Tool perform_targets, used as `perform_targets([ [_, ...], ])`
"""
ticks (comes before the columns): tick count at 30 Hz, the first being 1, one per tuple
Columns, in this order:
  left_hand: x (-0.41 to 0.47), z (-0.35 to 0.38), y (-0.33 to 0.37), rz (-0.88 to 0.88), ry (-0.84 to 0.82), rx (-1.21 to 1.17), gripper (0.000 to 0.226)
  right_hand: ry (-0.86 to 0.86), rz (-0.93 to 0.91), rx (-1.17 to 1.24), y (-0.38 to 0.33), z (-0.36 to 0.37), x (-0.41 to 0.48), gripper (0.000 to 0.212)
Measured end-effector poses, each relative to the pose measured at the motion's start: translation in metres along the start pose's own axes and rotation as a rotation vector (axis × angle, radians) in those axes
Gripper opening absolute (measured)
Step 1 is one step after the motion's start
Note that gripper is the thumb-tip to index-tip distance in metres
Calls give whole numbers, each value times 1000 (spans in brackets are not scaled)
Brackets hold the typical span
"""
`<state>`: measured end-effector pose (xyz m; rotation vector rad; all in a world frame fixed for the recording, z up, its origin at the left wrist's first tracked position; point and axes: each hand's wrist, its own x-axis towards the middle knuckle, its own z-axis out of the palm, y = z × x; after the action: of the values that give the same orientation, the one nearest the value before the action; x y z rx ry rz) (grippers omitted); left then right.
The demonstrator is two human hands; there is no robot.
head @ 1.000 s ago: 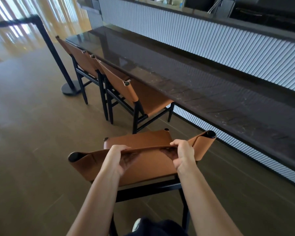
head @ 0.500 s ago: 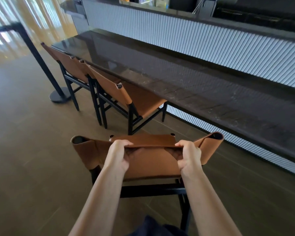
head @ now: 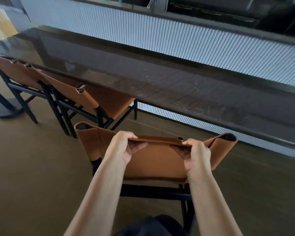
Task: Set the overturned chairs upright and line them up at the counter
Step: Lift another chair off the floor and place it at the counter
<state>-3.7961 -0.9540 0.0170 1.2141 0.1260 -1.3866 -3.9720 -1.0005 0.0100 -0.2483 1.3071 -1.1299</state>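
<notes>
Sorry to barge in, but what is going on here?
A person holds an upright chair by the top of its back, left hand and right hand curled over it. It stands short of the counter, not yet pushed in. A second chair and third chair already sit at the counter, to its left.

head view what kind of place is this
Probably a café or bar: a long dark counter backed by ribbed white panelling, tan chairs lined up at it, and what looks like a tap behind.

- Three chairs: near chair (head: 153,162), middle chair (head: 112,103), far chair (head: 19,72).
- One counter (head: 143,79).
- Two hands: left hand (head: 121,147), right hand (head: 197,155).
- One post base (head: 7,109).
</notes>
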Motion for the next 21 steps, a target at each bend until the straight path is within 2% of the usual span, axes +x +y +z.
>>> perform_targets([
  [9,43,76,-3,-49,-96,65,15,130,-35,50,-41,-8,50,17],
  [13,73,121,2,-47,-104,87,15,184,-47,6,-68,-1,88,28],
  [19,123,181,20,3,-91,125,15,196,-81,-13,-105,26,145,14],
  [21,139,195,24,15,-97,122,15,202,-110,-24,-113,35,161,16],
])
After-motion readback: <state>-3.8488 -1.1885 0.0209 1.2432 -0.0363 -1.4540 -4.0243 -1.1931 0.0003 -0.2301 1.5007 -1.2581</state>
